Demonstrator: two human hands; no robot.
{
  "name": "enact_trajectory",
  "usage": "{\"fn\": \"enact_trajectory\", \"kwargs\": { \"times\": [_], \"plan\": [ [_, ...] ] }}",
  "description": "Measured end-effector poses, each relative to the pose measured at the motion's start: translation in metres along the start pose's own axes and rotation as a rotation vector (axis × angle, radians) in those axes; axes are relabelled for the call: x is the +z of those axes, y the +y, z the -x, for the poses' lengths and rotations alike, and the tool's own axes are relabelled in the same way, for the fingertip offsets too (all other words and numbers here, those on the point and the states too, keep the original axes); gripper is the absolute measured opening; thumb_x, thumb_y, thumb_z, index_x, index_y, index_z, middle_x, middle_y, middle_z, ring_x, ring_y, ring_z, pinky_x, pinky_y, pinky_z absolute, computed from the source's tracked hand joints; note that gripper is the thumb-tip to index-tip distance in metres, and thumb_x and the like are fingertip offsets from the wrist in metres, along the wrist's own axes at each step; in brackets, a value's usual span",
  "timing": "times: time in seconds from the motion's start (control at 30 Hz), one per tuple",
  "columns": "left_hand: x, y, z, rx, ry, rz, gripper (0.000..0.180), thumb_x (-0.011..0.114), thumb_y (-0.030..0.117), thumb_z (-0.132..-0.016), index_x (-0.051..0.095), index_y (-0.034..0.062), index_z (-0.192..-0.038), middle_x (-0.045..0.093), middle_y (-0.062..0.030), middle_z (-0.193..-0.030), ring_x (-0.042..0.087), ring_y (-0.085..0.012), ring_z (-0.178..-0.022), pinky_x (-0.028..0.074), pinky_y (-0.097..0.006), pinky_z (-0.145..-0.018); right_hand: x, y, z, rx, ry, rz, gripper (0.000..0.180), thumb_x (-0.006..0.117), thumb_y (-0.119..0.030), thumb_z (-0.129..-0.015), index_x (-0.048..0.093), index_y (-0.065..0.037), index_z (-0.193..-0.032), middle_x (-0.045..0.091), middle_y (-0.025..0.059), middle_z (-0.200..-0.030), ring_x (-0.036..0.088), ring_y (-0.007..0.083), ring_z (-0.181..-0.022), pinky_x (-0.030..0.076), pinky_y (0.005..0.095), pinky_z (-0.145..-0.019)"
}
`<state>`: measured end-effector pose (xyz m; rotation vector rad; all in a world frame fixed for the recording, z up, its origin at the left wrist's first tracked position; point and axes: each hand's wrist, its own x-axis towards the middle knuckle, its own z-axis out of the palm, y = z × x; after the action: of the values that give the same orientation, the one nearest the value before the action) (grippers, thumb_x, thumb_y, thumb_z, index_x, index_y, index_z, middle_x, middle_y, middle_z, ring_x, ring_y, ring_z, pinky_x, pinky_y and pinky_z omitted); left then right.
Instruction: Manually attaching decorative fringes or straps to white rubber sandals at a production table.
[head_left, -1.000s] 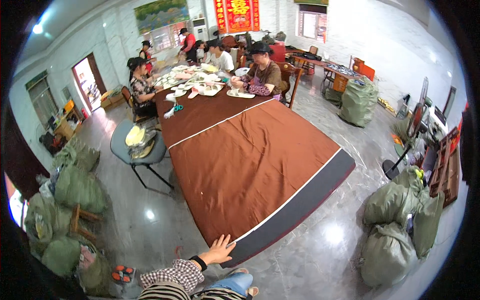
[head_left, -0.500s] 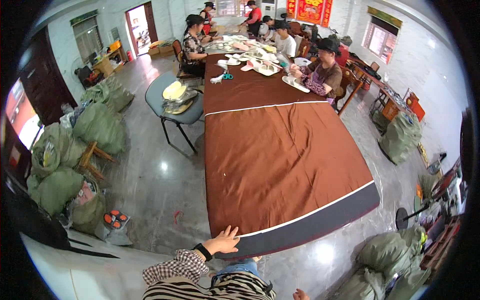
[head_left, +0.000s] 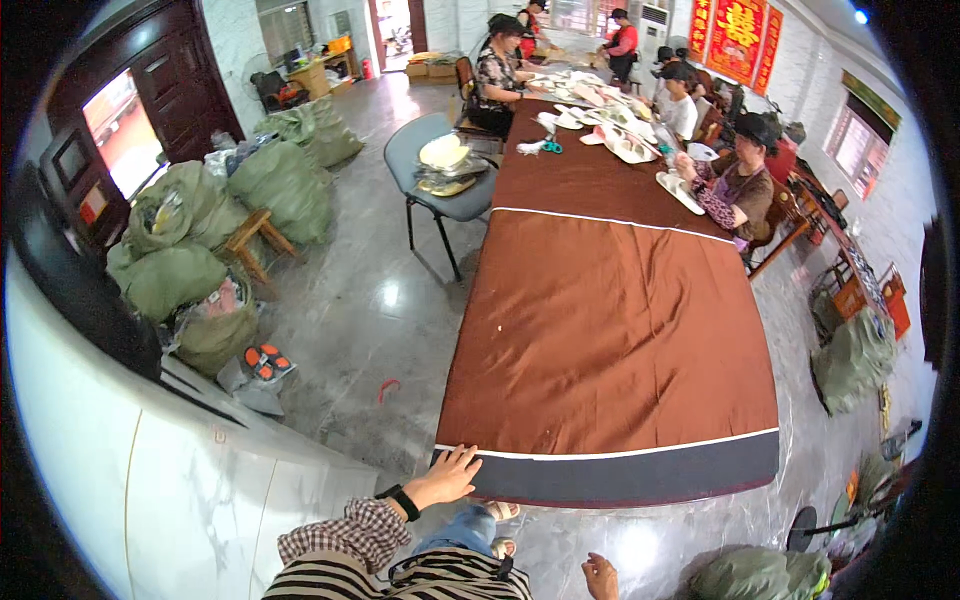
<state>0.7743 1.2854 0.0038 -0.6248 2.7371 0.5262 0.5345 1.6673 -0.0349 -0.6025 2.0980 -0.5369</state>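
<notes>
My left hand (head_left: pixel 447 476) lies on the near left corner of a long table, its fingers spread over the dark grey end band (head_left: pixel 600 480) and white stripe of the brown tablecloth (head_left: pixel 620 330). Nothing is in it, and a black band circles that wrist. At the lower edge, off the table, my right hand (head_left: pixel 600 577) hangs with loosely bent fingers; only part of it shows and I see nothing in it. Pale slippers (head_left: pixel 620 138) are heaped on the far part of the table, and teal-handled scissors (head_left: pixel 551 147) lie closer, beside something white.
Several people sit or stand around the far end; one person (head_left: pixel 740 185) sits at the right side. A grey chair (head_left: pixel 425 150) holding yellow pieces stands at the left. Stuffed green sacks (head_left: pixel 285 190) and a wooden stool (head_left: pixel 258 240) line the left; another sack (head_left: pixel 855 360) stands right.
My view has swung left, so the table and room appear further right. The left hand stays on the table corner, and more of my right hand shows.
</notes>
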Motion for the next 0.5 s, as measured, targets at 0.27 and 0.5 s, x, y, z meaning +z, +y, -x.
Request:
{"fn": "enact_trajectory", "kwargs": {
  "times": [0.27, 0.5],
  "plan": [
    [0.038, 0.006, 0.097, -0.119, -0.071, 0.394, 0.063, 0.053, 0.035, -0.097, 0.036, -0.0004, -0.147, 0.029, -0.0232, -0.154, 0.029, -0.0363, -0.142, 0.028, -0.046, -0.114, 0.023, 0.009, -0.031, -0.361, -0.021, 0.2, 0.038, 0.069, -0.018, -0.085, 0.064, -0.004, -0.121, 0.069, 0.0203, -0.103, 0.069, 0.0322, -0.091, 0.055, 0.0387, -0.081],
    [0.057, -0.057, 0.125, -0.191, -0.115, 0.525, 0.056, 0.056, 0.035, -0.093, 0.048, 0.003, -0.138, 0.046, -0.0202, -0.143, 0.046, -0.0362, -0.13, 0.04, -0.045, -0.106, 0.078, -0.116, -0.038, -0.457, -0.483, 0.098, 0.047, 0.065, -0.031, -0.092, 0.058, -0.005, -0.13, 0.065, 0.0191, -0.119, 0.065, 0.0294, -0.106, 0.051, 0.0372, -0.089]
  ]
}}
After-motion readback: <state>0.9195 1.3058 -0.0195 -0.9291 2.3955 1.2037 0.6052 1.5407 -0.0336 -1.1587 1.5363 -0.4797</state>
